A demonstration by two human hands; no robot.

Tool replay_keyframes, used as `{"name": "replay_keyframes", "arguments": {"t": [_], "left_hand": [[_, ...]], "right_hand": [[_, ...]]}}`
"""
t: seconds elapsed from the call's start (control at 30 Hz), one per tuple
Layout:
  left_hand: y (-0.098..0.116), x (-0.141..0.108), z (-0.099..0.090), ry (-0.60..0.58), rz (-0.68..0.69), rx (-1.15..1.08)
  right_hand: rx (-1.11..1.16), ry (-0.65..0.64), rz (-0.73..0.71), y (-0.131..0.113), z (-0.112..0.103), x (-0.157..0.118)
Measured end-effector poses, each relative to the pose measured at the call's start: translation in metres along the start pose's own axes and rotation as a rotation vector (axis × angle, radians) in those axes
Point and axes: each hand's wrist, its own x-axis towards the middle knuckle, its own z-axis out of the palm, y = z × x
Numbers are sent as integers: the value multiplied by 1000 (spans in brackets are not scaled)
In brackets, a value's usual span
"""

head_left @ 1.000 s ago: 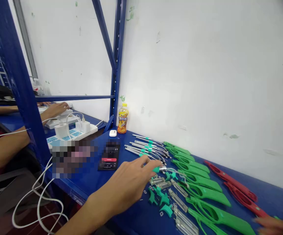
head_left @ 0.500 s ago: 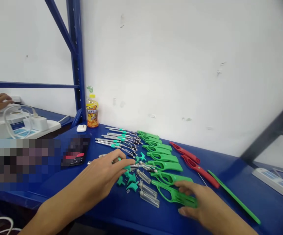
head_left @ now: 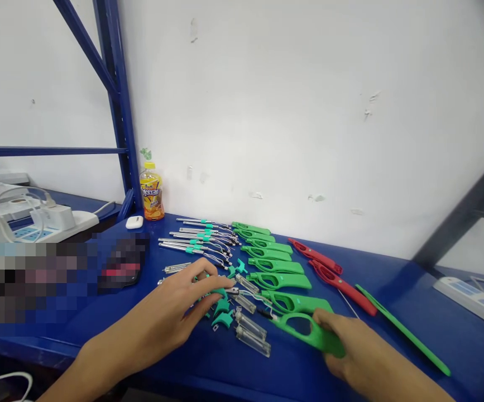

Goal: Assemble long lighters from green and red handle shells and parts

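Observation:
My left hand (head_left: pixel 178 301) is closed in a pinch over the teal triggers. Between its fingers is a wired metal tube; its white wires (head_left: pixel 250 296) come out to the right, and most of it is hidden by the hand. At the front right, my right hand (head_left: pixel 350 346) grips a green lighter shell (head_left: pixel 300 329) by its wide end, with the looped end pointing left toward the wires. Loose teal triggers (head_left: pixel 224 318) lie under and beside my left hand. Several clear fuel tanks (head_left: pixel 252 340) rest between my hands.
Behind are a row of green lighter shells (head_left: pixel 279 281) and several metal tubes (head_left: pixel 183 241) with teal clips. Red shells (head_left: pixel 342 287) and a long green piece (head_left: pixel 409 335) lie right. A drink bottle (head_left: pixel 152 195), white case (head_left: pixel 134 222) and power strip (head_left: pixel 476 301) are around.
My right hand has closed on the front green shell and lifted it slightly, turning it. My left hand stays pinched, its wires now nearer the shell. The other person's hand has left view.

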Motion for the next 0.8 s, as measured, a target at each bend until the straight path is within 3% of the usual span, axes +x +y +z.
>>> {"name": "replay_keyframes", "arguments": {"t": [0.1, 0.23, 0.43, 0.63, 0.8], "left_hand": [[3, 2, -4, 36, -12, -43], [5, 4, -11, 126, -31, -102], [8, 0, -14, 268, -202, -259], [15, -1, -6, 123, -197, -349], [14, 0, -3, 129, -155, -282]], "right_hand": [[-21, -16, -74, 1, -8, -3], [-6, 96, -182, 1, -8, -9], [28, 98, -221, -30, -2, -8], [35, 207, -308, -62, -5, 2], [71, 250, -395, -68, -17, 6]]}}
